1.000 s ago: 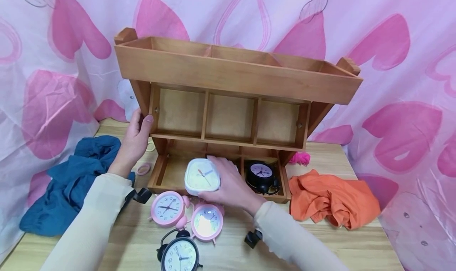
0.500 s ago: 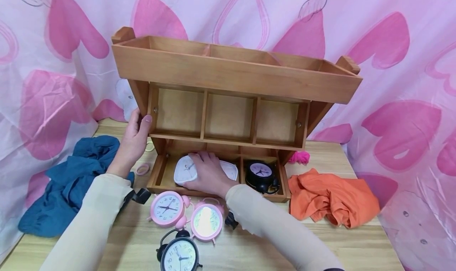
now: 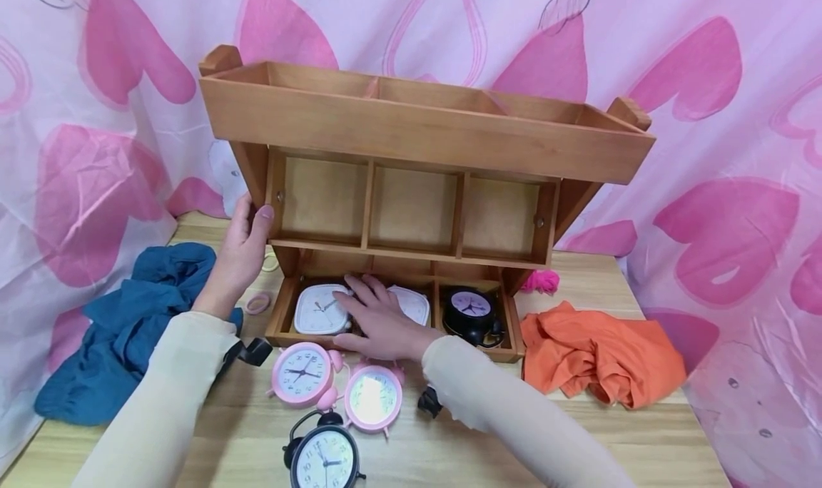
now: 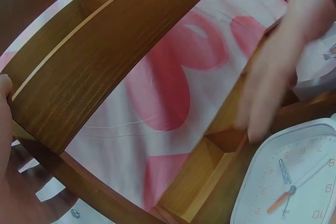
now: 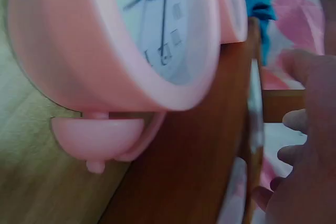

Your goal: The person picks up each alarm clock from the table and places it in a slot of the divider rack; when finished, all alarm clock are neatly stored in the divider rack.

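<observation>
While the hands work at the shelf, the scene reads so:

Left hand [image 3: 242,249]: fingers and thumb wrapped round the left side panel of the wooden shelf [image 3: 411,128], steadying it.

Right hand [image 3: 379,320]: fingers spread flat and relaxed, resting in the bottom tier beside the white square clock [image 3: 320,309], touching its right edge; it pinches nothing.

White square clock: lying face up in the left compartment of the bottom tier.

Second white clock [image 3: 414,304]: partly hidden behind the right hand, in the same tier.

Black clock in shelf [image 3: 471,315]: in the right compartment of the bottom tier.

Progress: judged from how things lie, three clocks sit in the shelf; the middle and top tiers hold nothing visible.

Left to do: two pink clocks [image 3: 302,375] [image 3: 373,399] and a black twin-bell clock [image 3: 324,458] lie on the tabletop [image 3: 610,438] in front of the shelf.

Nearby: blue cloth [image 3: 128,324] at left, orange cloth [image 3: 600,356] at right.
</observation>
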Motion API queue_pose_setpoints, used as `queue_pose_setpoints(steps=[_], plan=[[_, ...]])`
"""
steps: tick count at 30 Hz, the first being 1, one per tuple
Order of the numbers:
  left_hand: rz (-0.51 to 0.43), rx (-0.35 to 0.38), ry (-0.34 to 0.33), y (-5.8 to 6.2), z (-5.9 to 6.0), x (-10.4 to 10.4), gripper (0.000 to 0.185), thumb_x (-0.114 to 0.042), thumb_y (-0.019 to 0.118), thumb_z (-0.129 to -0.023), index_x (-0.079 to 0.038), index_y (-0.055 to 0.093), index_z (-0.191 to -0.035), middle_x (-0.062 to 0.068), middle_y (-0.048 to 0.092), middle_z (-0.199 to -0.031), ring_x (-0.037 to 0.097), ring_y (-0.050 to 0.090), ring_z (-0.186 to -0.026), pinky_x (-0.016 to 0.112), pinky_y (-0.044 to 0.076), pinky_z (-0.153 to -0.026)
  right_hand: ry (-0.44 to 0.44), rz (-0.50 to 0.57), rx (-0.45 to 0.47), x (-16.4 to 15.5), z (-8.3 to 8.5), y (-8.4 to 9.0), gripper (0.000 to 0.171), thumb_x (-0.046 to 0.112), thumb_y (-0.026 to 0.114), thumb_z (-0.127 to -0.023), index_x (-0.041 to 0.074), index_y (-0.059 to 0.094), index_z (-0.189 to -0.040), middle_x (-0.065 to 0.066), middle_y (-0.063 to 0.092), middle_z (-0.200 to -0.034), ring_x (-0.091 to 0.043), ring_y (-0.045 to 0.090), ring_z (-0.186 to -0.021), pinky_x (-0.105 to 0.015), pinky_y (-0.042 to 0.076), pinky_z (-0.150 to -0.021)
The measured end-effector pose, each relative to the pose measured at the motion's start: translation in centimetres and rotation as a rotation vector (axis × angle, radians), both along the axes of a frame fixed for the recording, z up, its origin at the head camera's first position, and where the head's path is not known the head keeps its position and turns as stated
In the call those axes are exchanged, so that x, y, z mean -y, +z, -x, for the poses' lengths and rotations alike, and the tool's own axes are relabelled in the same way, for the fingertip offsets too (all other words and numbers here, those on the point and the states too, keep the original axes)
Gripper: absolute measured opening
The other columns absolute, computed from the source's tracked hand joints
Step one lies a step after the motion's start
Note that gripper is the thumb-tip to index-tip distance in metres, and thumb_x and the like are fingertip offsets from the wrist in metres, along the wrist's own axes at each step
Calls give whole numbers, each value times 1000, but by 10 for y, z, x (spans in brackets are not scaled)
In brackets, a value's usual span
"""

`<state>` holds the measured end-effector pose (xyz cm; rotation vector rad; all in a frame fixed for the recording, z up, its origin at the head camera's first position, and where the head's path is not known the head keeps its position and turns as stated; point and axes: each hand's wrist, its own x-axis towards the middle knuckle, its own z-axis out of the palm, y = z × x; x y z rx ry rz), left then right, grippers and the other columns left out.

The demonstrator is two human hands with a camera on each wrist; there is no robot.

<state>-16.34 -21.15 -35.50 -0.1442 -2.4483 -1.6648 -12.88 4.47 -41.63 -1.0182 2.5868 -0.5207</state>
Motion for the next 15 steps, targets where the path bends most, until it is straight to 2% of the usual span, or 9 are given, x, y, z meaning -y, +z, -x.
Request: queue_pose_setpoints(steps=[3, 7, 12, 15], plan=[[-1, 6, 6, 0, 1, 1, 60, -41, 33, -107, -20, 11, -158, 12, 21, -162, 36, 25, -147, 63, 25, -116, -20, 96, 51, -15, -8, 8, 77, 61, 49, -95, 29, 17, -159, -1, 0, -168, -31, -1, -154, -61, 12, -121], [2, 12, 10, 0, 2, 1, 60, -42, 33, -107, -20, 11, -158, 12, 22, -162, 36, 25, -147, 63, 26, -115, -73, 220, 109, -38, -20, 16, 81, 58, 56, -93, 32, 15, -158, 4, 3, -167, -26, 4, -154, -58, 18, -121], [-5, 4, 8, 0, 2, 1, 60, -41, 34, -107, -20, 11, -158, 11, 22, -162, 35, 26, -147, 63, 27, -115, -138, 332, 127, -64, -40, 22, 89, 52, 68, -88, 38, 15, -157, 16, 10, -164, -13, 16, -151, -51, 27, -119], [-10, 3, 4, 0, 3, 1, 60, -41, 34, -106, -21, 12, -158, 11, 22, -162, 34, 26, -147, 62, 27, -116, -145, 361, 125, -76, -55, 22, 93, 51, 73, -84, 39, 16, -157, 16, 14, -163, -13, 21, -150, -50, 30, -118]])
